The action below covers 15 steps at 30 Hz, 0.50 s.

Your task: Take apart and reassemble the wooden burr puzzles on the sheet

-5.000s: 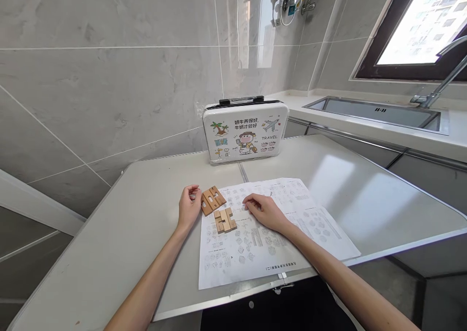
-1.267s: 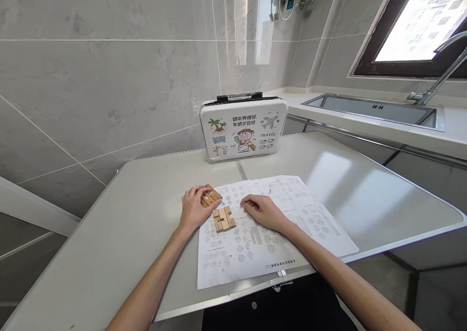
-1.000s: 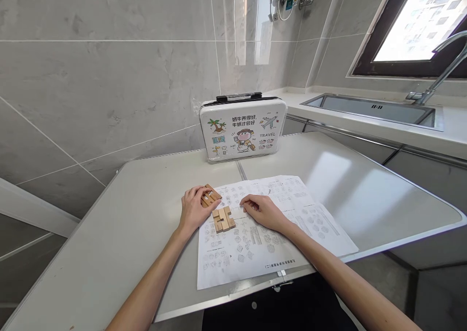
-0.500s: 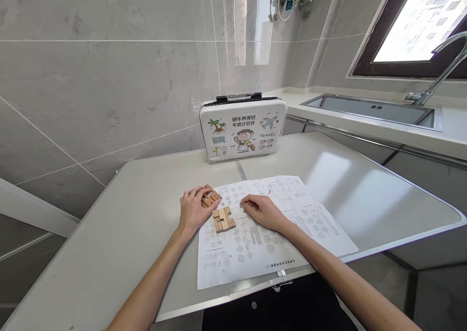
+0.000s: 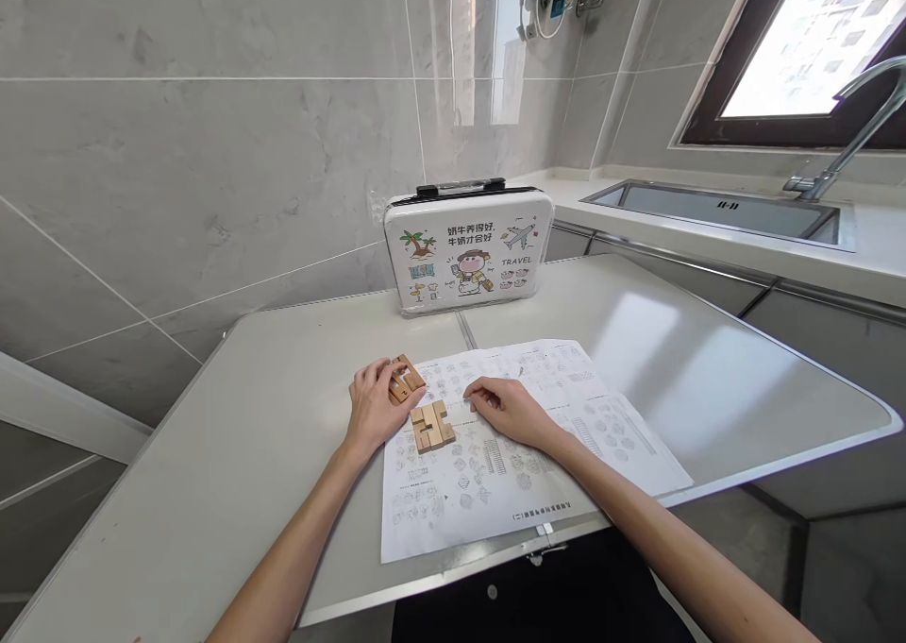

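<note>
Brown slotted wooden pieces (image 5: 414, 380) lie between the curved thumb and fingers of the left hand (image 5: 372, 407), apparently for steadying; pale notched wooden blocks (image 5: 433, 425) sit just nearside of its thumb. Half-open, seemingly empty, the right hand (image 5: 513, 413) rests on a white printed paper sheet (image 5: 467, 533), mostly illegible; beyond both stands a white rectangular case (image 5: 467, 256) lettered "TRAVEL".

The left hand (image 5: 372, 402) curls around darker wooden pieces (image 5: 409, 377). Just to its right, pale wooden pieces (image 5: 431, 426) lie flat on a printed sheet (image 5: 488, 520). The right hand (image 5: 511, 409) rests loosely curled over that sheet; beyond both hands, a white case (image 5: 435, 279) stands upright on the surface (image 5: 184, 511).
</note>
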{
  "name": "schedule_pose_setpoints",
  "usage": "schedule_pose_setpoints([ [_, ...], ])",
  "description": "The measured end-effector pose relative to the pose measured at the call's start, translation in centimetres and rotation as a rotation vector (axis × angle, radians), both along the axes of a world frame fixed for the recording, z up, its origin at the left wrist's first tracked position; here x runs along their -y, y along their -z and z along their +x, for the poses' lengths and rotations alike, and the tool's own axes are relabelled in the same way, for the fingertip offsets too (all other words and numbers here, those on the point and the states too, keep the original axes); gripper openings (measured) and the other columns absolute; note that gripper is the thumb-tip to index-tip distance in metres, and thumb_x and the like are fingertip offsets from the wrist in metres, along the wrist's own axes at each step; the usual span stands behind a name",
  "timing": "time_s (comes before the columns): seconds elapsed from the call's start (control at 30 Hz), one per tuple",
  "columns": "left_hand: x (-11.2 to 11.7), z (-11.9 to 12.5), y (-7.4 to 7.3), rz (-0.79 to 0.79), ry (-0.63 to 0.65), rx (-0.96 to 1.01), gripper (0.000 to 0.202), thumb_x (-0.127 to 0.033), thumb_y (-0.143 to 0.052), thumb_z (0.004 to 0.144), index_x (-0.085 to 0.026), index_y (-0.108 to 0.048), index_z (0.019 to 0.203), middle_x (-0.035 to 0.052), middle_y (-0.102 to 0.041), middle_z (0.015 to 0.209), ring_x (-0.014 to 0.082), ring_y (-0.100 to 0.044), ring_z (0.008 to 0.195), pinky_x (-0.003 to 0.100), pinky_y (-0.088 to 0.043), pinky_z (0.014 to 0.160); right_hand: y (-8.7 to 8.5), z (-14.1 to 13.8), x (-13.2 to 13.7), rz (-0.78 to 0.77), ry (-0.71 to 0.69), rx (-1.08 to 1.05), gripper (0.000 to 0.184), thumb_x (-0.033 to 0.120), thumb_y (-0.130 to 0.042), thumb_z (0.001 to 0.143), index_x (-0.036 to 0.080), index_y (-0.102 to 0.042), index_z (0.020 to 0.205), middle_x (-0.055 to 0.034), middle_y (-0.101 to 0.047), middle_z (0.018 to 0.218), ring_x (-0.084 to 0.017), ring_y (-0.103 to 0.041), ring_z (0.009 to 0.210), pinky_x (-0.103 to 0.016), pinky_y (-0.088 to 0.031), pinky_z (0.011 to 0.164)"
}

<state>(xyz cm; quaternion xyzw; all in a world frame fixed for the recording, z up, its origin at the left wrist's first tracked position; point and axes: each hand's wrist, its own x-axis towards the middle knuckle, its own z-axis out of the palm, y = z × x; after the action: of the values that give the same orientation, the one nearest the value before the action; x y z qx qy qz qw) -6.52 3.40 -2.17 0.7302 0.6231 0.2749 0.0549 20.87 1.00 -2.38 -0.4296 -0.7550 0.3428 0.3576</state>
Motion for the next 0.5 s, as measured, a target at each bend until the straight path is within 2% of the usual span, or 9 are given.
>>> schedule_pose_setpoints([
  [0.23, -0.42, -0.48, 0.12, -0.054, 0.060, 0.094, 0.076, -0.067, -0.077, 0.079, -0.029, -0.051, 0.140, 0.0117, -0.045, 0.152, 0.0346, -0.041, 0.143, 0.049, -0.043, 0.113, 0.04, -0.01, -0.03, 0.014, -0.003, 0.007, 0.019, 0.023, -0.054, 0.098, 0.024, -0.072, 0.104, -0.0014, -0.077, 0.086, -0.019, -0.066, 0.074, -0.032, -0.050, 0.072],
  [0.33, -0.51, -0.57, 0.15, -0.079, 0.088, 0.095, 0.079, -0.068, -0.074, 0.081, -0.028, -0.046, 0.144, 0.0127, -0.043, 0.156, 0.0351, -0.037, 0.147, 0.049, -0.041, 0.115, 0.15, -0.01, -0.10, 0.010, -0.004, 0.006, 0.018, 0.022, -0.055, 0.098, 0.024, -0.072, 0.104, -0.0013, -0.077, 0.086, -0.019, -0.067, 0.074, -0.032, -0.050, 0.071],
  [0.5, -0.72, -0.50, 0.31, -0.069, 0.090, 0.036, 0.075, -0.067, -0.072, 0.084, -0.027, -0.047, 0.143, 0.0125, -0.056, 0.145, 0.0360, -0.044, 0.141, 0.054, -0.034, 0.117, 0.25, -0.03, -0.14, 0.005, -0.006, 0.004, 0.018, 0.022, -0.055, 0.098, 0.023, -0.072, 0.104, -0.0015, -0.077, 0.086, -0.019, -0.067, 0.075, -0.032, -0.050, 0.071],
])
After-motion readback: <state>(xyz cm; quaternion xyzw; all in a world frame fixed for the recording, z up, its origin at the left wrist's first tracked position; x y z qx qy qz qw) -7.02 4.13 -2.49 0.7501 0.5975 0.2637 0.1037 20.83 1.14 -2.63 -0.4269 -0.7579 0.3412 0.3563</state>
